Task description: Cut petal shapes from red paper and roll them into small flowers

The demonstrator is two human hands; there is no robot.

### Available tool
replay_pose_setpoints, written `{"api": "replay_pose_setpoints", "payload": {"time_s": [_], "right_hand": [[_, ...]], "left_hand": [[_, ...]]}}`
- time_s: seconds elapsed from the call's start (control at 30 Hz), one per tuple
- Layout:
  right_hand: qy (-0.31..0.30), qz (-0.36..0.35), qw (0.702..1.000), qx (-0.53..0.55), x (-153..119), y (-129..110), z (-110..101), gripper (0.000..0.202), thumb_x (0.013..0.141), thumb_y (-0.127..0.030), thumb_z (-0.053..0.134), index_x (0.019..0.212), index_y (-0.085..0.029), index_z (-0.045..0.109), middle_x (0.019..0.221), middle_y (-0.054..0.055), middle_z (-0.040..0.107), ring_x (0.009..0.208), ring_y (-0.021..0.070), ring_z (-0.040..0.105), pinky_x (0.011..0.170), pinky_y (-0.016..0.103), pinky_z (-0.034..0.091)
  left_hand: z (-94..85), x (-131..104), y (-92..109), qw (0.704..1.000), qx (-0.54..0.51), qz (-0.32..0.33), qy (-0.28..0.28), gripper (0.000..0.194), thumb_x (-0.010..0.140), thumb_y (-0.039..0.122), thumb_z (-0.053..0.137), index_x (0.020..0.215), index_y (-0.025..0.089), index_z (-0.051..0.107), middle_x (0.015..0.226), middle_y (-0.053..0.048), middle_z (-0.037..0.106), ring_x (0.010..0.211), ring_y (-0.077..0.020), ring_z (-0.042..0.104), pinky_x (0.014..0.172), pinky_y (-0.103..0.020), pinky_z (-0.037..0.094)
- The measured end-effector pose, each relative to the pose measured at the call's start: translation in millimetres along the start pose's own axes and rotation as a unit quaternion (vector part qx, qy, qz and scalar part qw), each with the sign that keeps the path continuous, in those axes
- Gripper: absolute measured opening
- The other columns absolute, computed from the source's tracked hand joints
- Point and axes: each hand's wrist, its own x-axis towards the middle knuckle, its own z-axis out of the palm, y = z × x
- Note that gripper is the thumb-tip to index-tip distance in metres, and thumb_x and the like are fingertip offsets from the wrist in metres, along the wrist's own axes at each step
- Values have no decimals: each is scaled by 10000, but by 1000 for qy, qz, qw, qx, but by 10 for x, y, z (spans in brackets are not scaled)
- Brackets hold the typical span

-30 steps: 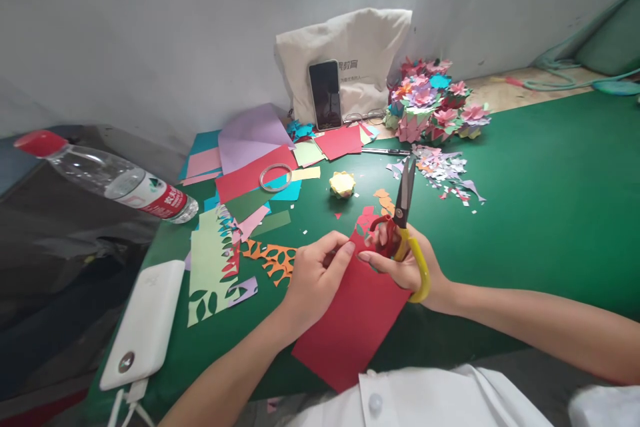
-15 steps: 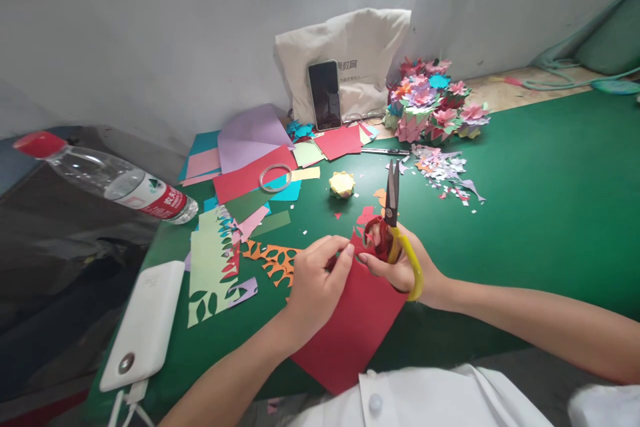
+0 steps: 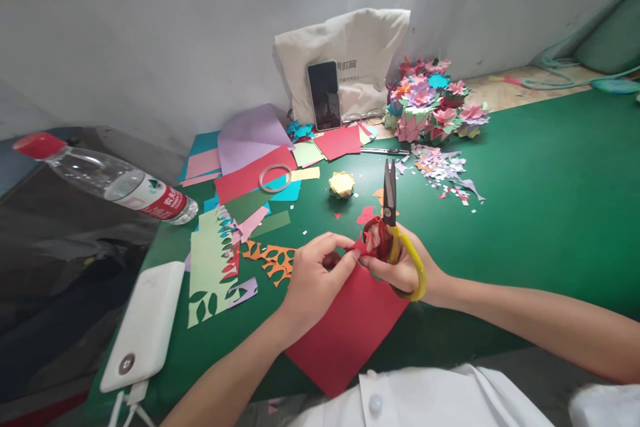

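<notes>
In the lower centre, the left hand (image 3: 313,283) pinches a red paper sheet (image 3: 353,330), largely uncut, while the right hand (image 3: 415,267) grips scissors (image 3: 389,214), red cut pieces (image 3: 367,215) lying beyond.

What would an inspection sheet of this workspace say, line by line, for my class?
Surface: green table, partly covered by paper.
Job's things: red sheet; scissors, blades slightly parted.
Clutter: paper scraps, bottle, tape ring.
Hands: left hand pinches the red sheet; right hand holds the scissors.
Cables: white cables by the power bank; green cord far right.
Surroundings: pale wall; phone leaning on cloth bag.
</notes>
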Motion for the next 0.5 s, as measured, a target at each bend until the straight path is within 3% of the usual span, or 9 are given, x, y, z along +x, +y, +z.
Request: {"api": "replay_pose_setpoints", "payload": {"time_s": [0.1,0.23,0.43,0.5], "right_hand": [[-9,0,1000,11,4,-41,5,245,744,-183,676,789,-224,439,713,-38,526,604,112,521,539,232,447],[-29,0,999,28,6,-24,-9,249,720,-157,654,786,-228,424,694,-46,500,590,109,486,520,228,422],[-51,-3,997,51,22,42,-28,282,663,-103,635,777,-228,411,693,-51,479,590,105,448,513,223,398],[-54,-2,997,55,24,25,-31,281,661,-102,636,780,-229,416,694,-52,483,588,104,453,509,222,398]], "left_hand": [[2,8,-24,999,-37,-7,-21,179,898,338,586,832,186,654,746,-11,620,562,-113,524,503,-227,395],[8,12,-12,998,-54,22,-17,141,886,287,617,795,194,671,811,-32,652,752,-158,596,659,-244,465],[6,3,4,983,-7,182,0,125,896,146,594,824,188,687,811,-42,677,772,-148,633,702,-237,496],[9,0,-1,979,-4,203,5,133,893,119,592,830,189,686,819,-37,681,772,-137,636,697,-223,495]]}}
